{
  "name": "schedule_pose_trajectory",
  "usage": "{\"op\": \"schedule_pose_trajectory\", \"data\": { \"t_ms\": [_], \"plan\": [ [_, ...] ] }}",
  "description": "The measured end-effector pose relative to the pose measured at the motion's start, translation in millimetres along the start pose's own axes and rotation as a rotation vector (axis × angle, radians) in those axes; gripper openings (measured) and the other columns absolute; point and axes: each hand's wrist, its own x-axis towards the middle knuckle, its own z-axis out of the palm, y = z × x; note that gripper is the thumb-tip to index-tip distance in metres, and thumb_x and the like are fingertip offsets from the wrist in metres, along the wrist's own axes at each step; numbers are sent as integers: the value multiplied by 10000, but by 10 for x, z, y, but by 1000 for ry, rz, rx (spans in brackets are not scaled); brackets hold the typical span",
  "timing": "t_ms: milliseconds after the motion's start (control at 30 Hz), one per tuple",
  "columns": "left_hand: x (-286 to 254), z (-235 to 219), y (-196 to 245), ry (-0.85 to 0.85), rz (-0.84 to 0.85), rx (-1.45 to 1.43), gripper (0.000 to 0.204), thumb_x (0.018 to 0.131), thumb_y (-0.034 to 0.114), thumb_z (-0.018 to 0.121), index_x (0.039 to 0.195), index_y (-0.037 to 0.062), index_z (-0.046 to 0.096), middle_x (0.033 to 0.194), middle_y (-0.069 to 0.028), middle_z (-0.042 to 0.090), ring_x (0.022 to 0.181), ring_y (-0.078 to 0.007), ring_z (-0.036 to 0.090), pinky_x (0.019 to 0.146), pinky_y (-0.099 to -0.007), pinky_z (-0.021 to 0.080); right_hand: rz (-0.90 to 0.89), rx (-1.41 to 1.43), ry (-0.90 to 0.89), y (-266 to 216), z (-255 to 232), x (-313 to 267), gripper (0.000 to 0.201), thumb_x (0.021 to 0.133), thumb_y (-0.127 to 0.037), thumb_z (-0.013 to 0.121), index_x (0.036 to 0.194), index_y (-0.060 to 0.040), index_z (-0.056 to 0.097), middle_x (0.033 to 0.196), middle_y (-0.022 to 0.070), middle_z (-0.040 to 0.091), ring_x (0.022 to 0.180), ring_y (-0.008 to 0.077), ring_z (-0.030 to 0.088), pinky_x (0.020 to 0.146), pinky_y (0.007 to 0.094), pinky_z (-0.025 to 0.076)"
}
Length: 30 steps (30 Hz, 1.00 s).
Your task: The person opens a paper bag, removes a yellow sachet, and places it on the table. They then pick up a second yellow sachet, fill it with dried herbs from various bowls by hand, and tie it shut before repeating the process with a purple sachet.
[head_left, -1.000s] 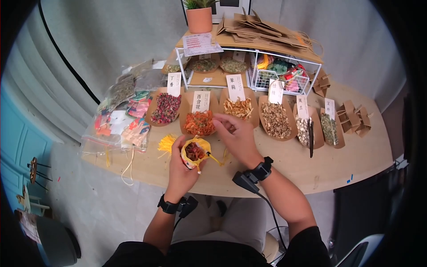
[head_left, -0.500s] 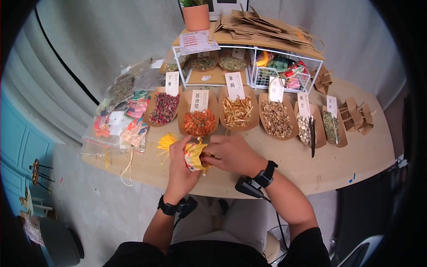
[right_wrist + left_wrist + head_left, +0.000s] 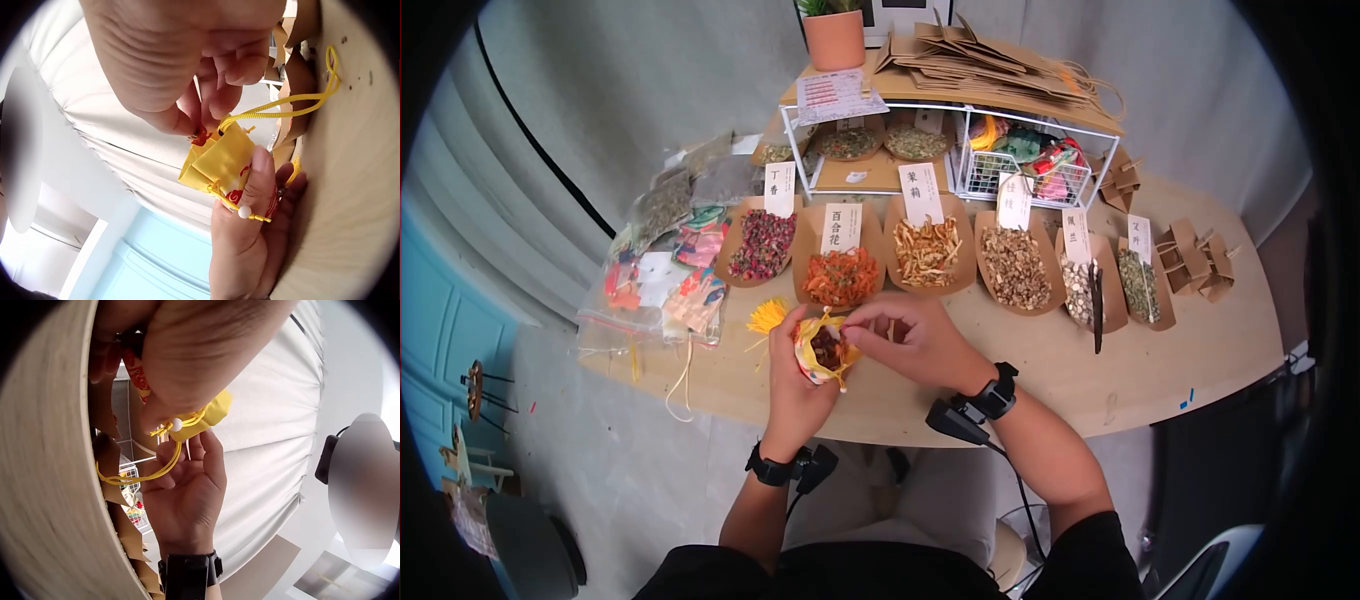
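My left hand [image 3: 798, 395] grips a small yellow drawstring pouch [image 3: 806, 352] with a red pattern, its mouth spread wide and dried petals inside. A yellow cord [image 3: 275, 112] and a white bead [image 3: 244, 212] hang from the pouch. At the pouch's rim, my right hand [image 3: 920, 340] pinches an orange-red dried petal [image 3: 200, 136] between thumb and fingertips. Just beyond the hands lies a paper tray of orange dried petals [image 3: 843, 277] with a label card. A yellow tassel [image 3: 767, 315] sticks out by the left hand.
Labelled paper trays line the table: dark red buds [image 3: 762, 244], pale strips [image 3: 927, 252], brown pieces [image 3: 1015, 268] and others. A dark stick [image 3: 1098, 308] rests on one tray. A white-framed shelf [image 3: 960, 108] stands behind; plastic bags [image 3: 665, 205] lie at left.
The right hand went from beside the orange petals down to the pouch mouth, reached in, and is now raised at the rim. The pouch tipped toward it, then turned its mouth up again.
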Motion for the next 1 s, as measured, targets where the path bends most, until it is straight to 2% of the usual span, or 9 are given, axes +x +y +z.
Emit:
{"op": "schedule_pose_trajectory", "data": {
  "t_ms": [100,200,300,500,600,700,800,900,1000],
  "plan": [
    [-6,20,18,22,-3,-9,695,793,-46,716,1386,39,364,1217,-111,527,1120,-207,558,986,-315,451,86,52,34,-21,-20,-4,156,875,-129,719,1018,-67,729,772,-34,643,605,-6,512,510,169,371],
    [16,-22,98,3,123,184,698,743,80,789,1347,22,443,1249,-164,532,1222,-344,443,1026,-418,382,138,54,20,-56,-13,1,168,869,-149,724,1018,-69,727,756,-34,651,607,-3,523,522,176,385],
    [-13,-1,162,16,40,94,668,752,57,742,1354,31,456,1297,-152,534,1282,-368,394,1049,-428,352,169,34,-31,-74,0,-13,193,871,-172,719,1021,-51,721,762,-6,678,639,21,560,562,204,428],
    [-26,-62,146,-40,146,-4,679,730,8,628,1384,44,446,1336,-122,538,1349,-370,346,1067,-442,333,160,113,-52,65,62,-28,223,894,-168,698,1074,-38,705,825,4,707,694,21,581,600,204,451],
    [-29,-132,134,-95,108,-60,600,787,38,621,1370,54,481,1327,-122,551,1360,-357,343,1087,-449,315,194,126,-69,71,71,-10,231,911,-177,682,1089,-31,699,833,6,707,688,29,571,614,218,461],
    [-16,-124,139,-8,114,-169,442,863,67,613,1302,55,573,1259,-125,607,1312,-353,416,1099,-443,306,203,127,-91,39,78,1,227,926,-183,667,1091,-30,699,850,6,707,691,29,559,627,224,466],
    [9,-108,149,40,155,-69,297,907,115,636,1194,44,663,1151,-119,668,1241,-343,500,1096,-442,324,191,140,-121,65,85,-1,231,933,-184,663,1105,-33,693,878,7,708,705,29,556,639,220,465],
    [17,-99,136,76,135,-72,255,904,148,668,1128,29,699,1076,-109,693,1203,-331,541,1082,-443,351,182,220,-125,85,104,-2,252,936,-182,661,1138,-33,668,908,14,714,733,32,568,659,218,467],
    [10,-106,61,74,118,-122,220,893,131,690,1088,33,714,1082,-101,691,1220,-307,534,1070,-435,369,198,325,-96,91,140,1,266,937,-174,658,1157,-25,642,928,27,719,761,39,584,679,222,472]
  ]
}}
